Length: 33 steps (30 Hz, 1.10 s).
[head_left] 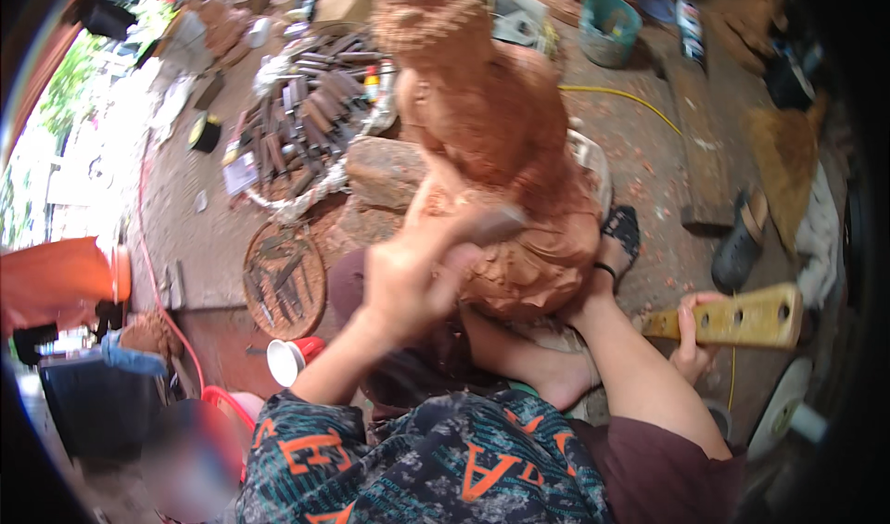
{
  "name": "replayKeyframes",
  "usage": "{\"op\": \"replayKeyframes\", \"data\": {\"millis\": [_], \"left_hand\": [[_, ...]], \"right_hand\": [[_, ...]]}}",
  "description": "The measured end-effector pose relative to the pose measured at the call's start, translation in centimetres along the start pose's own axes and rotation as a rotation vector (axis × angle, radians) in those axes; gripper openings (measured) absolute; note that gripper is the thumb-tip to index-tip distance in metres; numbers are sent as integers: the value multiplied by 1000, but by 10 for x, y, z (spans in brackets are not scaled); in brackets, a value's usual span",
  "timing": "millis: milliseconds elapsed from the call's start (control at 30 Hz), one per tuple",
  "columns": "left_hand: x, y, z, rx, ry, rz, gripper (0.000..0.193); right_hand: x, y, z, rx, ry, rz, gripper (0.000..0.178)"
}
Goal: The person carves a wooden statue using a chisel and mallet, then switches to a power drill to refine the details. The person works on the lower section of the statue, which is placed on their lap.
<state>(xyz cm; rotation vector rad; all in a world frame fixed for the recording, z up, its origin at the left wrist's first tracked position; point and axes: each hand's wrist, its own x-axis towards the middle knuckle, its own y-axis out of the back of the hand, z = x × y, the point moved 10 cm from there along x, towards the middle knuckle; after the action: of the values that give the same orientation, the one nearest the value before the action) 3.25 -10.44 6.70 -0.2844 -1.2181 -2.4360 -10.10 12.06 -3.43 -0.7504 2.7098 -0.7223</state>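
Observation:
A reddish-brown carved wooden figure (491, 134) stands between my legs, its broad base by my bare feet. My left hand (408, 278) is closed at its left side, against the lower part. From that hand sticks out the blunt grey end of a chisel (501, 224); motion blurs it, and its tip is hidden. Off to the right, my right hand (691, 338) grips a flat yellowish wooden mallet (765, 317) with a row of dark round marks along its face. The mallet is apart from the carving.
Many chisels (311, 107) lie heaped at the upper left, beside a wooden block (385, 172). A round tray (255, 306) of small tools is nearer, with a red-and-white cup (286, 363) below. A green bucket (609, 31), plank (700, 153) and dark clog (739, 250) are right.

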Motion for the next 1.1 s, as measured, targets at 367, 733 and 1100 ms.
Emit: {"op": "replayKeyframes", "data": {"millis": [367, 733, 1100], "left_hand": [[-82, 149, -371, 458, 775, 104, 55], [-24, 107, -356, 336, 688, 219, 18], [-93, 165, -405, 438, 931, 613, 10]], "right_hand": [[13, -25, 180, 559, -753, 149, 66], [9, -17, 194, 578, -837, 48, 66], [6, -15, 200, 537, -835, 126, 60]]}}
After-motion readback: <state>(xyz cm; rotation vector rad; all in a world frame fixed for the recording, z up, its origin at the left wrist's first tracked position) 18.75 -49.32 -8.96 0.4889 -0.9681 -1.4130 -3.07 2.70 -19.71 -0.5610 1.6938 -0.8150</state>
